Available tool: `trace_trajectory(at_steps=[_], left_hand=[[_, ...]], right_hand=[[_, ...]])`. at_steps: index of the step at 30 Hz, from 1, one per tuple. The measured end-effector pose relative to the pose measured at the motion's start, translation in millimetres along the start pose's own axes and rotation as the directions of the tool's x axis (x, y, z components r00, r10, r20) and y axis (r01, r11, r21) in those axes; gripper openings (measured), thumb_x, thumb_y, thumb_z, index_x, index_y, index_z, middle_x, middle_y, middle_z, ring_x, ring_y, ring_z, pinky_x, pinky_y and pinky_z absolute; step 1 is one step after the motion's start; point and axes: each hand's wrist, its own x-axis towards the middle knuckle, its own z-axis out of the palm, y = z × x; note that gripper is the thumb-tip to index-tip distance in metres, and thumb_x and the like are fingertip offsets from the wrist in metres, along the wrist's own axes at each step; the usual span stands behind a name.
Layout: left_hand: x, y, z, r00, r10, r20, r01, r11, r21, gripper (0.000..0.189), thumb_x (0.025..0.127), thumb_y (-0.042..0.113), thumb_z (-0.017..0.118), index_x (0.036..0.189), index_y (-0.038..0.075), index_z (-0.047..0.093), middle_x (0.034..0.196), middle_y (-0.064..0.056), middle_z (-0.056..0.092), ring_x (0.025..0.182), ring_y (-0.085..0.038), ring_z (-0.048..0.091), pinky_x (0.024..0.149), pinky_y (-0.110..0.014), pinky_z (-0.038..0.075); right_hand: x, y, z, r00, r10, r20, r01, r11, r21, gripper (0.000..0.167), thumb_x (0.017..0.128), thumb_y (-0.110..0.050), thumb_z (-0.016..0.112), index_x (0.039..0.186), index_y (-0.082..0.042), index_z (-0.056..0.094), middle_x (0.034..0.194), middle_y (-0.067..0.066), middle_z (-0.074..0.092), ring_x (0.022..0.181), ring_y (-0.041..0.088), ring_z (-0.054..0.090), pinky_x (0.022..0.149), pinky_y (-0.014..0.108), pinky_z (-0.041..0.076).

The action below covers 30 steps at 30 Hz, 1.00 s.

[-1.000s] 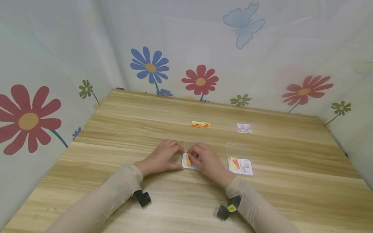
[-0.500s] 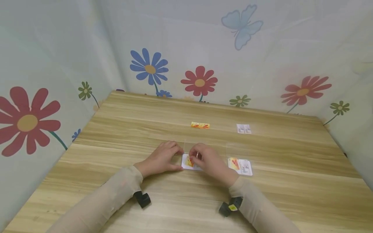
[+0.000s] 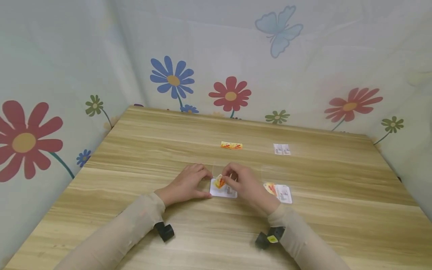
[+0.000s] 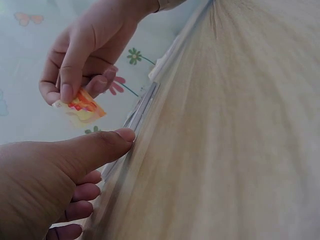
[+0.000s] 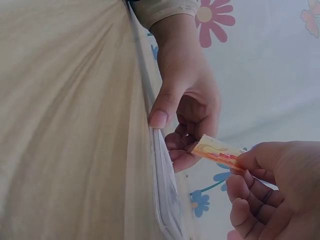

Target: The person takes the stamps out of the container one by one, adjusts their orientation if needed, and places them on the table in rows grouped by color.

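Note:
My right hand (image 3: 251,187) pinches a small yellow, orange and red stamp (image 3: 219,182) with a serrated edge between thumb and fingertip. In both wrist views the stamp (image 5: 218,151) is raised off the surface and tilted. Below it lies a flat white case (image 3: 222,192) with a grey picture on its right half; a clear flap extends beyond its far edge. My left hand (image 3: 189,183) holds the left end of this case, thumb at the near corner and a fingertip at the far corner. In the left wrist view the thumb (image 4: 102,150) presses the case's edge.
A second white case (image 3: 284,194), bearing one yellow-red and one grey picture, lies to the right behind my right hand. Farther back on the wooden table (image 3: 152,135) are a yellow-red pair of stamps (image 3: 231,145) and a grey pair (image 3: 281,149). A flowered curtain (image 3: 202,45) encloses the table.
My right hand has lifted the yellow stamp up from the case and shifted slightly right, uncovering the grey picture. My left hand has stayed at the case's left end.

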Motion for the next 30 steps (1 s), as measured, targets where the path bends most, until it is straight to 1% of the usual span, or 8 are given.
trace_trajectory(at_steps=[10, 17, 22, 27, 30], left_hand=[[-1.9, 1.0, -2.6, 1.000, -0.003, -0.012, 0.003, 1.000, 0.010, 0.051, 0.073, 0.042, 0.080, 0.109, 0.010, 0.063, 0.108, -0.002, 0.060, 0.108, -0.021, 0.054, 0.100, -0.044, 0.041], [-2.9, 0.9, 2.5, 1.000, -0.006, -0.003, 0.006, 1.000, 0.006, 0.051, 0.073, 0.043, 0.080, 0.108, 0.011, 0.064, 0.109, -0.002, 0.061, 0.109, -0.022, 0.054, 0.101, -0.045, 0.040], [-5.1, 0.4, 4.5, 1.000, -0.011, -0.002, 0.011, 1.000, 0.002, 0.050, 0.073, 0.043, 0.080, 0.109, 0.012, 0.064, 0.108, -0.002, 0.061, 0.110, -0.023, 0.054, 0.103, -0.046, 0.039], [-4.1, -0.4, 5.2, 1.000, 0.004, -0.017, -0.004, 1.000, 0.002, 0.050, 0.073, 0.044, 0.079, 0.109, 0.013, 0.064, 0.106, -0.001, 0.061, 0.109, -0.022, 0.054, 0.102, -0.045, 0.039], [-2.0, -0.9, 5.5, 1.000, 0.013, -0.029, -0.013, 1.000, 0.015, 0.049, 0.073, 0.043, 0.079, 0.109, 0.013, 0.064, 0.104, -0.001, 0.060, 0.108, -0.021, 0.054, 0.101, -0.044, 0.040]], right_hand=[[1.1, -1.2, -3.6, 0.999, 0.034, -0.025, -0.033, 0.998, 0.054, 0.005, 0.090, -0.012, 0.064, 0.092, -0.009, 0.061, 0.080, 0.002, 0.062, 0.066, 0.009, 0.050, 0.057, 0.020, 0.043], [-1.2, 2.1, -2.6, 0.996, 0.077, -0.042, -0.072, 0.992, 0.105, 0.005, 0.089, -0.011, 0.065, 0.092, -0.009, 0.061, 0.084, 0.003, 0.062, 0.068, 0.011, 0.051, 0.059, 0.019, 0.044], [-2.3, 5.1, -2.4, 0.995, 0.085, -0.045, -0.079, 0.989, 0.124, 0.006, 0.090, -0.011, 0.064, 0.092, -0.009, 0.060, 0.086, 0.003, 0.063, 0.071, 0.011, 0.052, 0.061, 0.020, 0.044], [-0.9, 6.3, -8.8, 0.990, 0.132, -0.048, -0.124, 0.981, 0.149, 0.005, 0.090, -0.010, 0.064, 0.092, -0.008, 0.060, 0.085, 0.004, 0.061, 0.072, 0.013, 0.050, 0.062, 0.021, 0.043], [1.1, 8.5, -14.1, 0.988, 0.145, -0.056, -0.134, 0.978, 0.158, 0.005, 0.090, -0.009, 0.063, 0.093, -0.006, 0.059, 0.085, 0.007, 0.061, 0.072, 0.014, 0.050, 0.061, 0.021, 0.043]])
